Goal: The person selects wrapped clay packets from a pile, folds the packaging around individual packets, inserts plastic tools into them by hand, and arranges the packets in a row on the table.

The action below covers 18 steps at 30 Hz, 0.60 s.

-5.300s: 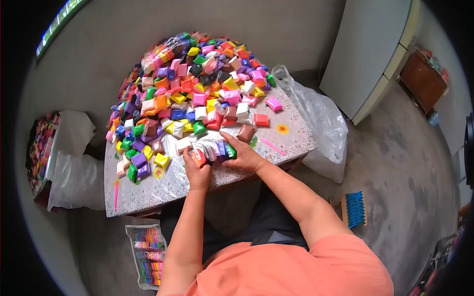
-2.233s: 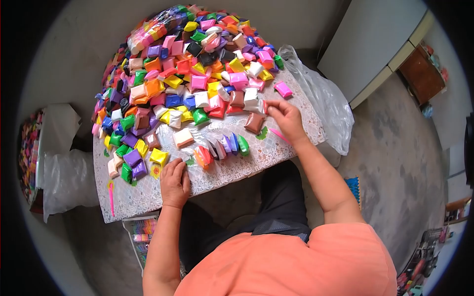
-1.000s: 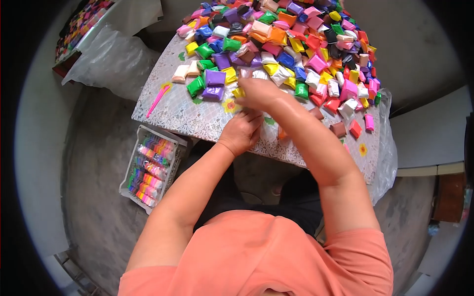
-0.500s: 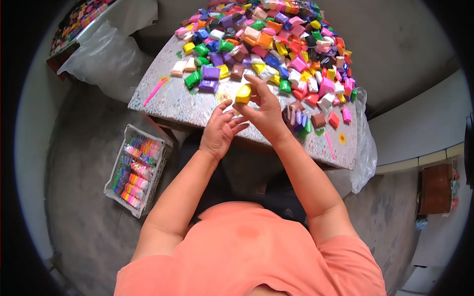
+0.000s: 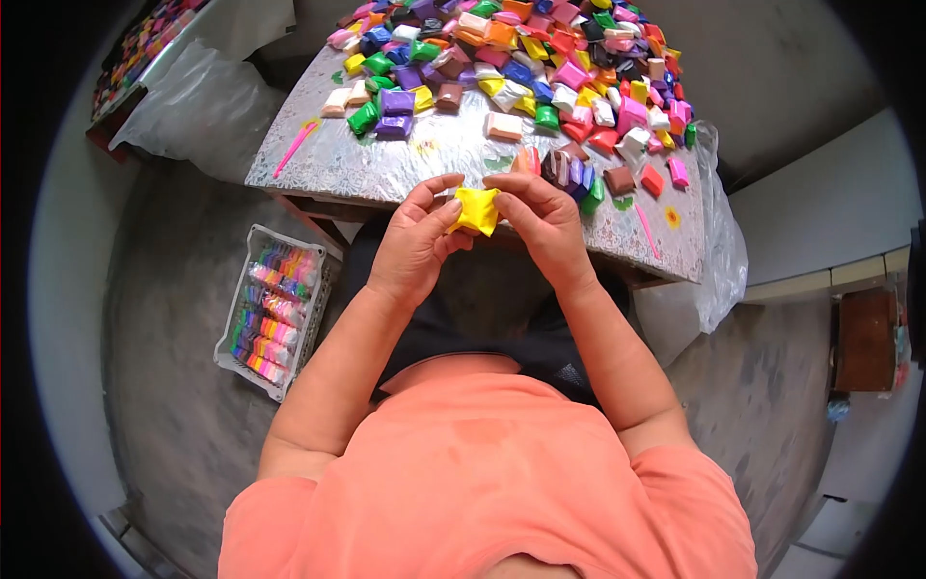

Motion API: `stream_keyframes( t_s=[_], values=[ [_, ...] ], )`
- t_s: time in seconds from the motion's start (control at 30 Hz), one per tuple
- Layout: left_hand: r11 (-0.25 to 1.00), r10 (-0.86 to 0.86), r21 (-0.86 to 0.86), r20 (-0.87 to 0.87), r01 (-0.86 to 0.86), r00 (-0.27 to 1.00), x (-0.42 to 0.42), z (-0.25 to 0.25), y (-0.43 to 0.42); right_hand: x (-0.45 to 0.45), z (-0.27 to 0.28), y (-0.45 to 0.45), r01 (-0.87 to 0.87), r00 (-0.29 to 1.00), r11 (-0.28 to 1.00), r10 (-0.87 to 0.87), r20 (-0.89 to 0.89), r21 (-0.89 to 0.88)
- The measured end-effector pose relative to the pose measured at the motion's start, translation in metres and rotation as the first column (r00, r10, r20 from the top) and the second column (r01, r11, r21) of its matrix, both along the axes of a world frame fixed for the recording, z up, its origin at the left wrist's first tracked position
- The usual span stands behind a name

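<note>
Between my two hands, just off the table's front edge, is a yellow packet (image 5: 476, 210). My left hand (image 5: 417, 236) pinches its left side, and my right hand (image 5: 543, 227) pinches its upper right corner. Beyond them a large heap of colourful packets (image 5: 569, 72) covers the back of the table (image 5: 338, 174). A short row of upright packets (image 5: 571, 176), with orange, dark, purple and green ones, stands just beyond my right hand, which partly hides its left end. A pale packet (image 5: 504, 126) lies behind this row.
A white basket (image 5: 225, 340) of packed colourful packets stands on the floor at the left. Pink sticks lie on the table at the left (image 5: 295, 149) and right (image 5: 646, 230). Clear plastic bags hang at the left (image 5: 198, 111) and right (image 5: 721, 232). A brown cabinet (image 5: 865, 340) is at the far right.
My right hand took the yellow packet from the left part of the table and brought it nearer my body. My left hand, open half a second ago, now grips it too. The view has shifted.
</note>
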<state>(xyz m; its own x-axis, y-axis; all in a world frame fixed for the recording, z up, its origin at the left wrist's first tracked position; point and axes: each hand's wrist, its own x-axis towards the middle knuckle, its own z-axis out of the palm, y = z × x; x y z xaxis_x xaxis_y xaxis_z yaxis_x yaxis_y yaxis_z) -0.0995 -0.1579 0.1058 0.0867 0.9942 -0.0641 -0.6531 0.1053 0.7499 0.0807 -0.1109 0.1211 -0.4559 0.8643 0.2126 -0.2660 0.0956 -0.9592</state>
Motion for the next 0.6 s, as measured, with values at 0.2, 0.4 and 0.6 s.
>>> stream_keyframes(
  t_s=[0.2,0.4,0.6],
  values=[
    [0.989,0.101,-0.114,0.064,-0.093,0.993,0.008,0.000,-0.001,0.000,-0.008,-0.003,0.124,0.992,0.987,-0.120,-0.043,0.099],
    [0.973,0.105,-0.207,0.011,-0.100,0.994,0.006,-0.010,0.000,0.001,-0.018,-0.002,0.162,0.986,0.971,-0.153,-0.063,0.176],
    [0.977,0.095,-0.137,-0.405,-0.163,0.910,0.003,-0.009,-0.003,0.001,-0.024,-0.006,0.257,0.966,0.966,-0.256,0.027,-0.024]
  ],
)
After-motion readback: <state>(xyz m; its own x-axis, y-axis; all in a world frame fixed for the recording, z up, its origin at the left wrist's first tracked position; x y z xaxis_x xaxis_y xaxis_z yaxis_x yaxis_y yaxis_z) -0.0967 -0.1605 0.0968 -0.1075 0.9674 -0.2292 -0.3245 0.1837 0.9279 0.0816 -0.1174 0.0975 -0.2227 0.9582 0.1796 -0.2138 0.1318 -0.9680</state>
